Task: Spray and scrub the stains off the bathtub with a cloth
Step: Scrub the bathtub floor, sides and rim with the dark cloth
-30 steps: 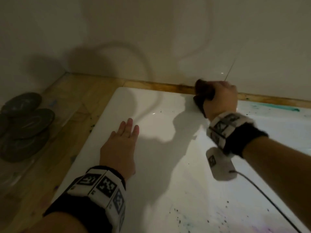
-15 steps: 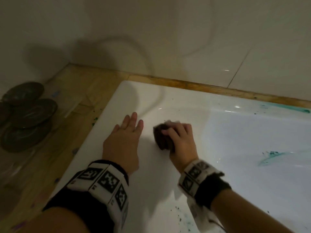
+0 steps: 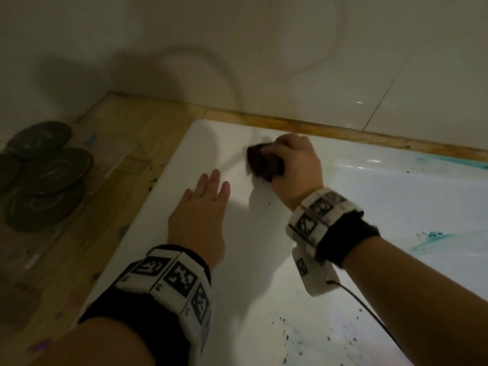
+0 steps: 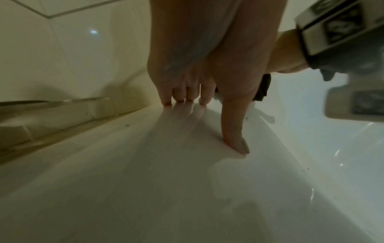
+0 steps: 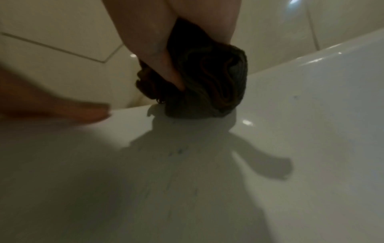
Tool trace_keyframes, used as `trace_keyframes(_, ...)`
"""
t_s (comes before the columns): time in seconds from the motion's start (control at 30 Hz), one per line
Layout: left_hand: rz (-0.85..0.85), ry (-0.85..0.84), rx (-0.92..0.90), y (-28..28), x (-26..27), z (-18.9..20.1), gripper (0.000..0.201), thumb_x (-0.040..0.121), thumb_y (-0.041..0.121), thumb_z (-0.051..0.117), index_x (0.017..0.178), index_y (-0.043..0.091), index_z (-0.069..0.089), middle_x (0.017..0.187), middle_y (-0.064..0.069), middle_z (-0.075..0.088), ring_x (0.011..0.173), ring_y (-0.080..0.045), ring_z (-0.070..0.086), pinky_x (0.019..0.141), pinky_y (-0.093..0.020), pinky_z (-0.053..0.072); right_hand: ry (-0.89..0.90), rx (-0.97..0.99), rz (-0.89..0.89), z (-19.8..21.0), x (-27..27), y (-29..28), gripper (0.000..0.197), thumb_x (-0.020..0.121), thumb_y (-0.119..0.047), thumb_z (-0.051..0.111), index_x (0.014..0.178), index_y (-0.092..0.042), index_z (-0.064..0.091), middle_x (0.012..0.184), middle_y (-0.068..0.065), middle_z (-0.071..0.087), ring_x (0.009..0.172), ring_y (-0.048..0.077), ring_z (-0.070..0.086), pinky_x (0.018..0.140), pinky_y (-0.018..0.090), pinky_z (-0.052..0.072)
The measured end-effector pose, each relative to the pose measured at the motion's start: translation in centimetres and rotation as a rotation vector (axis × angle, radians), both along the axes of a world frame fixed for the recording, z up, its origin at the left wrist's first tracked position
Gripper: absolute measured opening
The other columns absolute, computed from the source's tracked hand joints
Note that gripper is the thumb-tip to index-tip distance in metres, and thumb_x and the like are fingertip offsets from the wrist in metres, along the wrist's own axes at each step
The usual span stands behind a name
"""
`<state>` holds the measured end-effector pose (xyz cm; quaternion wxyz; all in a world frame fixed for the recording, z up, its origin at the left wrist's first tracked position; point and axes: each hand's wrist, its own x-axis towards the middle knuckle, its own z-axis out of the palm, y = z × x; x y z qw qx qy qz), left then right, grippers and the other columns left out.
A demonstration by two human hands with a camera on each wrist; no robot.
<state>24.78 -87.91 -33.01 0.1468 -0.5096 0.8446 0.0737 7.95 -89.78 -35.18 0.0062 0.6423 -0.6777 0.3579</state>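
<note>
Glossy white bathtub [image 3: 264,260] rim, glazed wall tiles [image 3: 290,62] behind, wood-look floor [image 3: 92,207] beside. Right hand [image 3: 295,167]: grip closed around bunched dark cloth [image 3: 264,162], pressed on rim near the tiles. Left hand [image 3: 198,220] flat, fingers straight; teal stain [image 3: 422,245] inside tub.

Left hand [image 3: 196,220] lies flat, fingers straight; right hand [image 3: 295,169] is curled, gripping.
</note>
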Motion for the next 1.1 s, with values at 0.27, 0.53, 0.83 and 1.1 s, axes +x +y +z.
trace_keyframes(0.27, 0.001, 0.02, -0.013, -0.1, 0.1, -0.2, 0.098, 0.087, 0.023, 0.062, 0.148, 0.018, -0.014, 0.153, -0.004, -0.027, 0.144, -0.018, -0.017, 0.117, -0.031, -0.002, -0.063, -0.041, -0.184, -0.2, -2.3, 3.6, 0.032, 0.08, -0.025, 0.057, 0.106, -0.009, 0.067, 0.111, 0.017, 0.057, 0.1, 0.034, 0.056, 0.088, 0.025, 0.039)
trace_keyframes(0.53, 0.004, 0.009, -0.014, 0.0, -0.1, 0.0, 0.096, 0.088, 0.024, 0.061, 0.148, 0.018, -0.013, 0.153, -0.004, -0.027, 0.144, -0.02, -0.015, 0.117, -0.031, 0.0, 0.158, 0.518, -0.113, 5.6, -0.5, -3.7, 0.025, 0.09, -0.023, 0.052, 0.111, -0.013, 0.063, 0.112, 0.009, 0.061, 0.107, 0.027, 0.053, 0.098, 0.03, 0.036)
trace_keyframes(0.83, 0.005, -0.004, -0.005, 0.0, 0.0, 0.0, 0.099, 0.086, 0.024, 0.063, 0.148, 0.019, -0.014, 0.153, -0.004, -0.027, 0.144, -0.018, -0.017, 0.117, -0.031, -0.002, -0.128, -0.065, -0.079, -4.1, -1.2, 6.4, 0.035, 0.062, 0.004, 0.073, 0.095, -0.004, 0.07, 0.111, 0.01, 0.048, 0.096, 0.035, 0.055, 0.088, 0.028, 0.043)
trace_keyframes(1.1, 0.004, -0.047, 0.011, 0.0, -0.3, 0.0, 0.1, 0.086, 0.025, 0.063, 0.148, 0.017, -0.016, 0.152, -0.005, -0.029, 0.144, -0.019, -0.018, 0.117, -0.031, -0.003, -0.364, 0.047, -0.565, -2.6, -0.8, 2.0, 0.042, 0.073, -0.003, 0.063, 0.114, -0.009, 0.053, 0.13, 0.014, 0.035, 0.12, 0.031, 0.029, 0.105, 0.036, 0.028)
